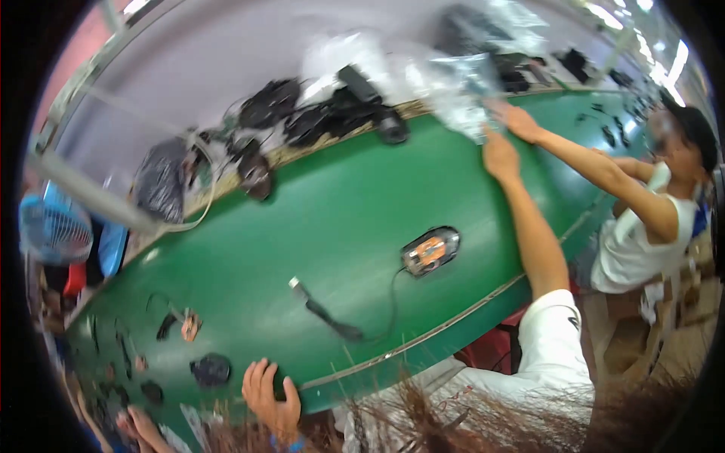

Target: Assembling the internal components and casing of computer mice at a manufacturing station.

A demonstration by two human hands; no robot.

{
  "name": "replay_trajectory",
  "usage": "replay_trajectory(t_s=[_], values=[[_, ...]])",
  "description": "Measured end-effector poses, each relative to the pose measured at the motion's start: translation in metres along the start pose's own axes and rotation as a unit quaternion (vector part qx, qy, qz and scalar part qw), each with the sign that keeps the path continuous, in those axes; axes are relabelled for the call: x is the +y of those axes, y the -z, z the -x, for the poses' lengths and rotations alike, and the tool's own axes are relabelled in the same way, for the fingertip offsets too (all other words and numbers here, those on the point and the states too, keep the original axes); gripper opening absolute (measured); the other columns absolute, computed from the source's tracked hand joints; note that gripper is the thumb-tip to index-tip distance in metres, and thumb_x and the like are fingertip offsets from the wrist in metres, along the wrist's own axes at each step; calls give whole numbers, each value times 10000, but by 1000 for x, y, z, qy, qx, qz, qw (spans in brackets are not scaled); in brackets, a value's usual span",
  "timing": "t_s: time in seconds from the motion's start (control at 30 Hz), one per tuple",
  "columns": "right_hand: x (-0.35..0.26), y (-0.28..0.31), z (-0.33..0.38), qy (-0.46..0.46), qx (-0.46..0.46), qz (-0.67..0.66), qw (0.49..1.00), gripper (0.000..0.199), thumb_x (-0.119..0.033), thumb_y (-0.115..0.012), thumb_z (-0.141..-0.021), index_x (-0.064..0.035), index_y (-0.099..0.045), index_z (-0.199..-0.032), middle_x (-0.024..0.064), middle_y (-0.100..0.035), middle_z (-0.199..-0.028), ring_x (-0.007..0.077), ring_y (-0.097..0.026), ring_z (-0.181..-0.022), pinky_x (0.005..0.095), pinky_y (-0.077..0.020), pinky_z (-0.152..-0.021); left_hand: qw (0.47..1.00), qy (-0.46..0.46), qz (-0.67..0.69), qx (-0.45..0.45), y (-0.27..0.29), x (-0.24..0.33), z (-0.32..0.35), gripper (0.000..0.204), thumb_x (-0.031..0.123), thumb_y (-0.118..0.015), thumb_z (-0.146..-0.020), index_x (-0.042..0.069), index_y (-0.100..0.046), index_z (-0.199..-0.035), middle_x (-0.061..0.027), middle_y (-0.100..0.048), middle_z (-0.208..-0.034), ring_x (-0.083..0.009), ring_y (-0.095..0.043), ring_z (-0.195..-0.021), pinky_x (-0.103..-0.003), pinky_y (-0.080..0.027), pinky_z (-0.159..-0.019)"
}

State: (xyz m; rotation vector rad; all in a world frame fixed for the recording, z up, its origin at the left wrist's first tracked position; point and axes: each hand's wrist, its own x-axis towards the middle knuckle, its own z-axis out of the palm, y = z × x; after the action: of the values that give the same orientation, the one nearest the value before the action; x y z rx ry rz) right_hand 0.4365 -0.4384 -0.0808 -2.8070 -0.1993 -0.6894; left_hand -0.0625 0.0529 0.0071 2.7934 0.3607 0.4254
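Note:
My right hand stretches far across the green belt. Its fingers are closed at the lower corner of a clear plastic bag, somewhat blurred. Against the belt's near edge rests my left hand, fingers apart and holding nothing. Between them lies a computer mouse with its top cover off and an orange part showing inside. Its black cable trails left in a bundle to a USB plug. A co-worker's hand is at the bag, beside mine.
On the far ledge sit black mouse parts and a dark plastic bag. Several dark pieces, including a mouse shell, lie on the left of the belt. A blue fan stands far left. A co-worker sits at right.

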Motion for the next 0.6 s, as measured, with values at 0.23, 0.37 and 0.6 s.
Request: replay_trajectory(t_s=[0.23,0.37,0.6], values=[[114,-36,-26,-37,-41,10,998,523,-283,-469,-1021,-174,-473,-1532,186,-647,-1339,414,-670,-1039,480,-531,-887,998,5,54,44,-1,13,-16,322,157,-760,-764,79,-725,-1074,-65,-705,-1219,-302,-620,-1212,-436,-460,-1000],[140,-45,-45,106,29,-44,993,465,-191,-420,-1033,-96,-534,-1474,183,-603,-1419,333,-593,-1270,386,-452,-1065,989,-3,130,67,-3,5,-13,313,143,-761,-776,67,-722,-1078,-80,-710,-1176,-313,-630,-1189,-442,-480,-997],[4,7,-18,144,8,-185,972,443,-139,-414,-1039,-31,-553,-1446,156,-592,-1443,295,-538,-1340,388,-390,-1128,961,19,196,194,15,-24,5,319,75,-764,-761,39,-713,-1074,-145,-708,-1096,-362,-647,-1122,-484,-493,-1031]])
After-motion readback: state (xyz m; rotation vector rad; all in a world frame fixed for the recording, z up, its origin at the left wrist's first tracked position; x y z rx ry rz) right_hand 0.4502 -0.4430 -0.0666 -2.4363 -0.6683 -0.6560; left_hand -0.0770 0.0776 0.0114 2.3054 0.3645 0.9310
